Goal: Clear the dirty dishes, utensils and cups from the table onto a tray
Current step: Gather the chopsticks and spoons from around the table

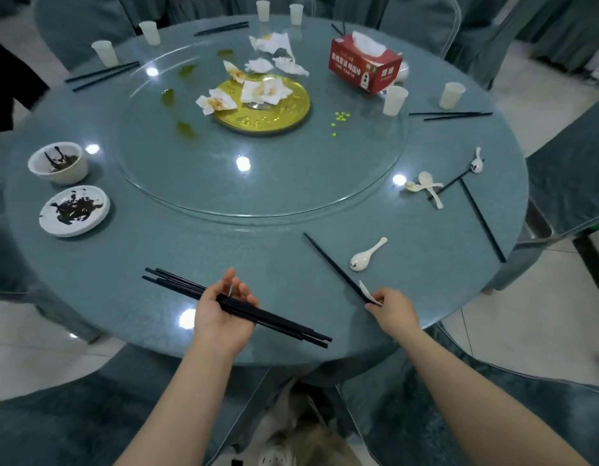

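The left hand [224, 314] lies palm up above the near edge of the round table [130, 290], fingers curled round a bundle of black chopsticks [237, 306]; the right hand [393, 312] pinches the near end of another black pair [335, 269], which lies flat on the cloth with a white scrap at the fingertips. A white ceramic spoon [367, 255] rests just beside that pair; a dirty bowl [58, 163] and a dirty plate [74, 210] sit at the table's left.

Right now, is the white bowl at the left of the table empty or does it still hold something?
Not empty. The white bowl stands upright, with dark leftover scraps at its bottom.
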Demonstrator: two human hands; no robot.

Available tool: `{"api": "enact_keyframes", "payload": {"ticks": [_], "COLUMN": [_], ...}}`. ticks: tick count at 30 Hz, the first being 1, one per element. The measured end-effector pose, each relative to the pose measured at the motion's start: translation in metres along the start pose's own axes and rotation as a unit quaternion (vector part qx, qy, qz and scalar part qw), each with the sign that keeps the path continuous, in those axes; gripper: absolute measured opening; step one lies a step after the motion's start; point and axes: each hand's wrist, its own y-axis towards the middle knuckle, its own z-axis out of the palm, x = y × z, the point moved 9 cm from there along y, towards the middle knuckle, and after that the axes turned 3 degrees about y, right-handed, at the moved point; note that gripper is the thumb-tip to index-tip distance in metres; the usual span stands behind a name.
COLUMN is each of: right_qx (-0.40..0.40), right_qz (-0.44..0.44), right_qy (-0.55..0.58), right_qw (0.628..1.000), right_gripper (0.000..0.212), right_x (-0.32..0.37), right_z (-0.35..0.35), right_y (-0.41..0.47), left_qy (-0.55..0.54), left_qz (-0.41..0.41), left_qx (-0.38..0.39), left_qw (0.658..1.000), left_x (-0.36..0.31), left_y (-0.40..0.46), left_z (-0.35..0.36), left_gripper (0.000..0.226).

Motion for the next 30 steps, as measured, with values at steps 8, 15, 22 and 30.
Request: {"api": "enact_keyframes", "payload": {"ticks": [8, 15, 22, 30], "right_qx": [0.065, 0.154, 0.203, 0.219], "right_qz": [-0.085, -0.196, -0.222, -0.214], "right_qy": [0.092, 0.078, 0.002, 0.041], "right_qw": [0.99, 0.965, 0.954, 0.951], "right_gripper": [0.022, 0.021, 0.033, 0.032], "right_x": [0.069, 0.134, 0.136, 0.138], "right_z": [-0.002, -0.002, 0.003, 0.002], "right_y": [-0.038, -0.093, -0.105, -0.081], "left_qy": [0.018, 0.031, 0.018, 0.029], "left_qz": [-0.001, -0.001, -0.029, -0.002], "left_qx": [-0.01, 0.025, 0.041, -0.001], "left_qw": [1.0, 0.999, 0.999, 1.0], "left_x": [0.006, 0.014, 0.029, 0.026], "left_y": [-0.005, -0.004, -0.005, 0.005], "left_z": [-0.008, -0.001, 0.012, 0.019], "left_gripper": [0.022, 0.032, 0.036, 0.034]}}
